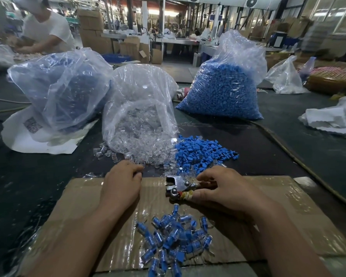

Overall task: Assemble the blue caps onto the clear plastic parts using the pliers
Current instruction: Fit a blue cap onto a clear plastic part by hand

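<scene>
— What's nearest you?

— The finished pile (175, 238), just behind my fingers. My right hand (221, 188) grips the pliers (178, 186), fingers curled around the handles.

— And the left?

— My left hand (122, 180) reaches the clear parts (140, 150), fingers curled; whether pinching one, I can't tell. Blue caps (202, 152) lie beyond the pliers.

Right hand (226, 188) grips pliers (178, 185) at frame centre, over cardboard (288, 206) on tabletop (318, 140). Left hand (122, 182) reaches into clear parts (144, 144) spilling from bag. Loose blue caps (200, 150) just right of them. Assembled pieces (174, 236) piled lower centre. Blue-cap bag (222, 92) upper right.
</scene>
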The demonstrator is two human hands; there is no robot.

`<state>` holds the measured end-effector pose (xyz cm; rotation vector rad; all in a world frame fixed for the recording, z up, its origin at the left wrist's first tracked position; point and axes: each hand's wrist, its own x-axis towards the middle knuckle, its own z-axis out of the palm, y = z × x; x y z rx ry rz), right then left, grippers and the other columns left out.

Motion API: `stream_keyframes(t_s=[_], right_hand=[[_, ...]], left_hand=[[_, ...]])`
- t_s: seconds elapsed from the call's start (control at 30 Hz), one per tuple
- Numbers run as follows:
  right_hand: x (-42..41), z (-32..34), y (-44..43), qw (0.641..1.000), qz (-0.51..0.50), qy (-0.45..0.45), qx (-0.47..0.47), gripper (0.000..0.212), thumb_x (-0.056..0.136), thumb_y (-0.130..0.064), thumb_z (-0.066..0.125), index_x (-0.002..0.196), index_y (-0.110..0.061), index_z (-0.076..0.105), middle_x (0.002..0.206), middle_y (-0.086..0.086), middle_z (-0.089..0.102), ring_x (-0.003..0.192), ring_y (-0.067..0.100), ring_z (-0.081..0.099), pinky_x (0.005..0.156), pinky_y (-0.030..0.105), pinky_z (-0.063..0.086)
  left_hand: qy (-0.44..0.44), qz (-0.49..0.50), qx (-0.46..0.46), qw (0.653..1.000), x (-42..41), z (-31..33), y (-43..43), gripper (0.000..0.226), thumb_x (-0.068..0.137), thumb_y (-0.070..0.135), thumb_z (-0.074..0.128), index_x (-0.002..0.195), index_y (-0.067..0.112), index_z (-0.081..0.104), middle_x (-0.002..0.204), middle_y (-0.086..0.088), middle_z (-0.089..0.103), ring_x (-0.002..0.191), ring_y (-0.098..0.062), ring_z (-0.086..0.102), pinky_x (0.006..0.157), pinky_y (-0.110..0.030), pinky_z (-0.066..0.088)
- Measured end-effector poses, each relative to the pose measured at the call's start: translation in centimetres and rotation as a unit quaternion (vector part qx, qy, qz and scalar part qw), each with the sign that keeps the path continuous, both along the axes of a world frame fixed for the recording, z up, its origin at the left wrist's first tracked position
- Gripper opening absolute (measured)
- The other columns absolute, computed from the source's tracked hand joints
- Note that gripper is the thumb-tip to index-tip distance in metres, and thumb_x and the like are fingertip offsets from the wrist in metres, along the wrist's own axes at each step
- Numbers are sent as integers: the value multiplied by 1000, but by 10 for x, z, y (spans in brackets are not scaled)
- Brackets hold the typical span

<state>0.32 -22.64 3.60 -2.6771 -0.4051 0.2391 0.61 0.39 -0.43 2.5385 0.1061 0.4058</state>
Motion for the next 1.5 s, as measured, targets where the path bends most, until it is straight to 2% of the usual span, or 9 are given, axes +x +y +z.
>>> stream_keyframes(t_s=[0.2, 0.3, 0.43, 0.6, 0.77, 1.07, 1.2, 1.33, 1.5], right_hand=[[1, 0, -1, 1000, -3, -20, 8, 41, 82, -51, 59, 117, -29, 56, 98, -14, 46, 92, 3, 45, 71, 23, 36], [3, -1, -1, 998, -12, -51, 23, 32, 84, -46, 58, 110, -27, 61, 96, -14, 50, 87, 1, 46, 67, 19, 36], [11, -5, -3, 990, -64, -121, 43, 17, 88, -36, 58, 98, -25, 66, 86, -16, 55, 78, -2, 47, 65, 17, 37], [22, -12, 0, 973, -126, -173, 82, 12, 88, -25, 59, 96, -22, 68, 93, -10, 62, 80, 2, 51, 73, 22, 43], [28, -19, 9, 986, -96, -130, 31, 25, 86, -22, 60, 111, -23, 64, 112, -5, 56, 100, 10, 50, 87, 28, 42], [32, -15, 13, 995, -88, -51, 6, 7, 82, -26, 62, 82, -32, 60, 76, -20, 49, 84, 7, 50, 86, 33, 45], [31, -13, 13, 994, -94, -54, 16, 14, 80, -26, 65, 73, -33, 56, 74, -18, 51, 84, 9, 53, 86, 35, 45], [28, -13, 12, 992, -83, -94, 7, 4, 84, -25, 61, 87, -29, 63, 89, -10, 62, 86, 9, 53, 90, 32, 42], [21, -10, 5, 981, -79, -175, 40, 25, 94, -19, 50, 115, -19, 62, 96, -3, 51, 88, 7, 43, 77, 21, 32]], left_hand=[[-57, 4, -216, 975, -15, 16, -8, 14, 78, 10, 70, 76, 24, 72, 72, 15, 65, 64, 3, 58, 64, -18, 42], [-51, -17, -273, 961, -20, 19, -14, 19, 77, 6, 71, 68, 23, 68, 64, 9, 65, 56, 6, 57, 54, -14, 43], [-42, -28, -288, 956, -24, 19, -18, 19, 76, 1, 70, 68, 14, 60, 64, 0, 60, 53, -2, 55, 48, -15, 46], [-42, -54, -323, 944, -27, 21, -23, 36, 79, -3, 65, 79, 33, 60, 74, 2, 63, 59, -3, 58, 49, -9, 46], [-51, -63, -336, 939, -29, 23, -25, 35, 79, -2, 66, 76, 33, 64, 71, 8, 64, 61, 5, 59, 53, -9, 46], [-43, -63, -344, 936, -29, 24, -26, 30, 79, -2, 66, 77, 29, 65, 73, 4, 65, 63, -1, 60, 55, -6, 45], [-37, -69, -349, 934, -30, 25, -27, 29, 80, -1, 65, 77, 28, 65, 74, 1, 65, 67, -9, 59, 54, -8, 46], [-23, -72, -373, 925, -31, 27, -28, 25, 80, -1, 65, 77, 23, 66, 72, -1, 66, 58, 1, 60, 45, -8, 43], [2, -86, -418, 904, -31, 28, -27, 20, 77, -3, 65, 76, 17, 67, 64, 0, 68, 55, -2, 63, 46, -10, 45]])
